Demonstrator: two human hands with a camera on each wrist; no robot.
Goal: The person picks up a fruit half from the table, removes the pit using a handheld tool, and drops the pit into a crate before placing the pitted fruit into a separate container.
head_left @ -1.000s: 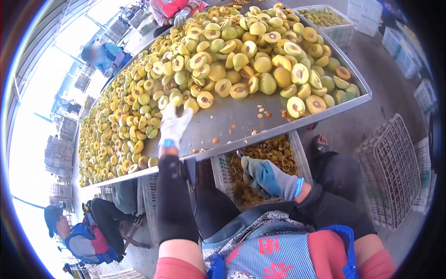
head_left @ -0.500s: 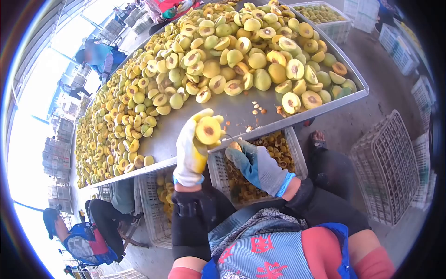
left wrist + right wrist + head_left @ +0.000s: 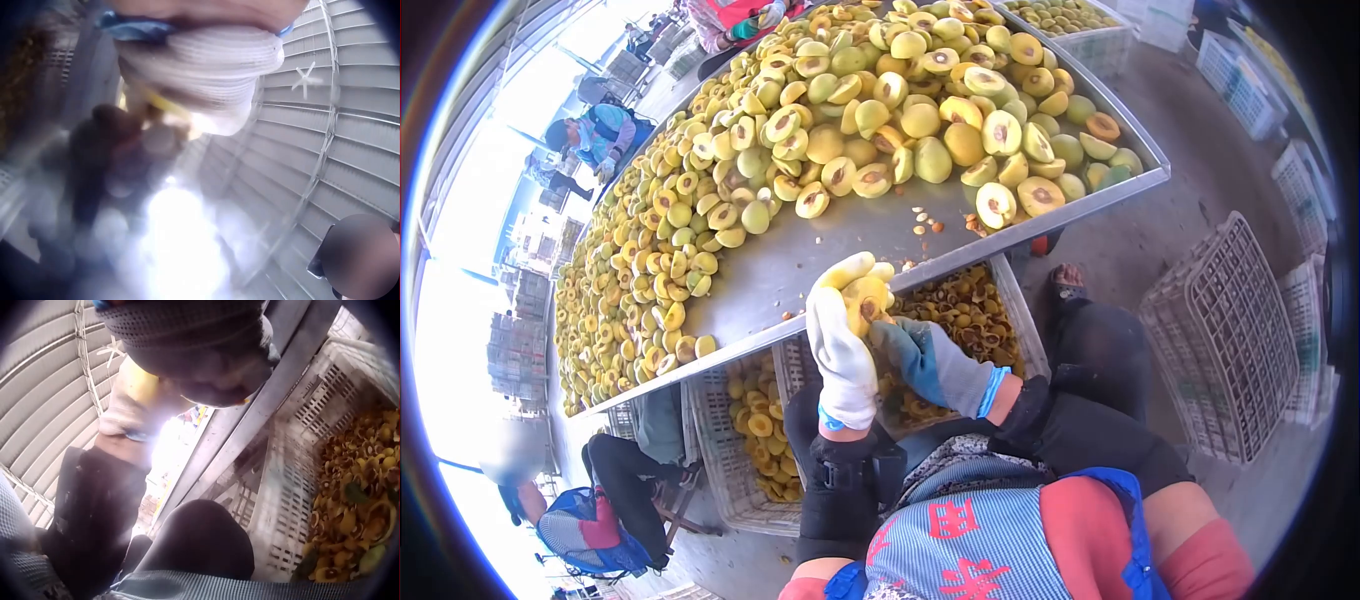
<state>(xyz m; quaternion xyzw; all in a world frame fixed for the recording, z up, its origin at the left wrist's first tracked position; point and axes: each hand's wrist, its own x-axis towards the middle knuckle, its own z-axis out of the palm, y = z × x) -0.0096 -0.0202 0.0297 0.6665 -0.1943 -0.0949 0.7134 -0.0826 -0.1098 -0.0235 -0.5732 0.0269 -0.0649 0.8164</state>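
In a white and yellow glove, my left hand (image 3: 846, 345) grips a yellow fruit half (image 3: 866, 303) just off the front edge of the metal table (image 3: 790, 262). My right hand (image 3: 940, 362), in a grey-blue glove, has its fingers curled right against that fruit. Whatever tool it may hold is hidden in the head view. A large heap of halved fruit (image 3: 820, 110) covers the back and left of the table. The left wrist view is blurred by glare; the white glove (image 3: 200, 75) shows at its top. In the right wrist view the dark underside of my right glove (image 3: 194, 350) hides its fingertips.
Under the table edge stand a crate (image 3: 1024, 330) of fruit pieces and another crate (image 3: 712, 440) of yellow halves. An upright crate (image 3: 1235, 330) is at the right. A seated person (image 3: 595, 530) is at lower left; others sit behind the table. Small pits lie on the metal.
My left hand reached into the heap, came back with a fruit half and met my right hand. Since half a second ago, the fruit has turned and the two hands have come together.
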